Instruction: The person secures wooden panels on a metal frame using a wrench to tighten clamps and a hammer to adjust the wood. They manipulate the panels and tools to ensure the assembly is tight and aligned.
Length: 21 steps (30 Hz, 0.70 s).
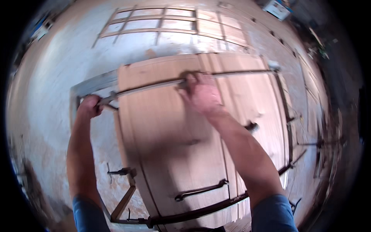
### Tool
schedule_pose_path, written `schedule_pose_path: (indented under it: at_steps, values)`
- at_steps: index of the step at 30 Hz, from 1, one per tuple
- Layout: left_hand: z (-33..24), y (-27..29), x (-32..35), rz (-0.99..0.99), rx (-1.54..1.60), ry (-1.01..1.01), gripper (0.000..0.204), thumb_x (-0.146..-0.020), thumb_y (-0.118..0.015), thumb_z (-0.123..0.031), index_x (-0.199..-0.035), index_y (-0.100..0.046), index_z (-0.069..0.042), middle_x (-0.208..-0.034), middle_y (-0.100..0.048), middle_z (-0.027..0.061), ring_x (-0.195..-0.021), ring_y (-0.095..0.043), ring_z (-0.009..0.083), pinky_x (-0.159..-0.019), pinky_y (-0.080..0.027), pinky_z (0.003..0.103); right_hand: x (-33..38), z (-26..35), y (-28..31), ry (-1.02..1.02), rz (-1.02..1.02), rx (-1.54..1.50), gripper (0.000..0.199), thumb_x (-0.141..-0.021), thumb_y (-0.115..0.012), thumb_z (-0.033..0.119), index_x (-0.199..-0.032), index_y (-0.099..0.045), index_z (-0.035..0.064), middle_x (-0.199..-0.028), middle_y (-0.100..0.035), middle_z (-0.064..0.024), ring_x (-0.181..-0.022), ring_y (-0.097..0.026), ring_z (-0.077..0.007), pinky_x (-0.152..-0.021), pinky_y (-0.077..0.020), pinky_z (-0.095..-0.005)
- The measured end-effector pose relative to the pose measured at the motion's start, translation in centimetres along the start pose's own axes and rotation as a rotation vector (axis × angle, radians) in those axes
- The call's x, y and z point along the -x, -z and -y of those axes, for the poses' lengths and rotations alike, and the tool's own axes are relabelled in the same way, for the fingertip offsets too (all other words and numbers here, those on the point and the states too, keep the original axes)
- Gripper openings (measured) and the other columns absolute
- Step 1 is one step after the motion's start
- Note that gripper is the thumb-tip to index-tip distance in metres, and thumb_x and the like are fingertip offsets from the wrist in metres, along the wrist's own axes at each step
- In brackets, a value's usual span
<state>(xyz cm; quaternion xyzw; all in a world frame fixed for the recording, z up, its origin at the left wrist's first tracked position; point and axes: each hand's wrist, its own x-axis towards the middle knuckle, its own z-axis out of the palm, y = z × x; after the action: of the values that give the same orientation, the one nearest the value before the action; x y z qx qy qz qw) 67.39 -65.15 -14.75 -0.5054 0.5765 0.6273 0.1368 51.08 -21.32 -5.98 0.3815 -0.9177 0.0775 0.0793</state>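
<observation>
A long bar clamp (pixel 154 85) runs across the far part of a pale wooden panel (pixel 170 127) built of several boards. At the panel's left edge my left hand (pixel 92 105) is closed round the end of this clamp, by its screw. My right hand (pixel 201 92) lies over the middle of the bar with its fingers curled round it; motion blurs the fingertips. A double-ended spanner (pixel 201 190) rests on the near part of the panel. Closer to me, a second bar clamp (pixel 201 212) spans the near edge, its screw end at the lower left.
Beneath the panel is a grey metal frame (pixel 96 83). A dark clamp head (pixel 121 171) sits at the left edge, and a dark metal piece (pixel 252 127) lies right of centre. Further off, a wooden lattice frame (pixel 162 23) lies on the pale floor (pixel 58 92). More bars and clamps line the right side.
</observation>
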Motion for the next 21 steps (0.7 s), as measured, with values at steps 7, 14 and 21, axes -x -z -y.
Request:
schedule_pose_path:
  at_steps: [7,14,21]
  values:
    - [-3.3,-4.0,2.0,-0.147,-0.231,0.057,0.021,-0.083,-0.059,-0.016,-0.066,-0.048,-0.012,-0.054,-0.043,-0.0001,-0.042,-0.046,0.0136,-0.037,-0.036,0.027,0.3,-0.4,-0.8,0.007,-0.048,-0.046,0.056,-0.088,-0.061,0.046,-0.123,-0.054,0.0034,-0.122,-0.056,-0.0167,-0.122,-0.049,-0.0343,-0.113,-0.0293,-0.0495]
    - [-1.0,-4.1,2.3,-0.154,-0.012,-0.323,0.014,-0.084,-0.063,-0.016,-0.074,-0.058,-0.008,-0.056,-0.047,-0.0001,-0.039,-0.038,0.0083,-0.035,-0.023,0.028,0.2,-0.4,-0.8,0.05,-0.073,0.002,0.059,-0.088,-0.062,0.046,-0.122,-0.054,-0.0003,-0.124,-0.056,-0.0193,-0.12,-0.05,-0.0365,-0.11,-0.0332,-0.0477]
    - [0.0,-5.0,1.4,-0.386,0.095,-0.665,0.022,-0.088,-0.056,-0.02,-0.093,-0.069,-0.003,-0.057,-0.047,-0.0008,-0.048,-0.04,0.0094,-0.045,-0.031,0.028,0.3,-0.6,-0.9,0.002,-0.027,0.001,0.063,-0.086,-0.061,0.049,-0.127,-0.052,0.0006,-0.122,-0.054,-0.0189,-0.125,-0.047,-0.0362,-0.114,-0.0264,-0.0499]
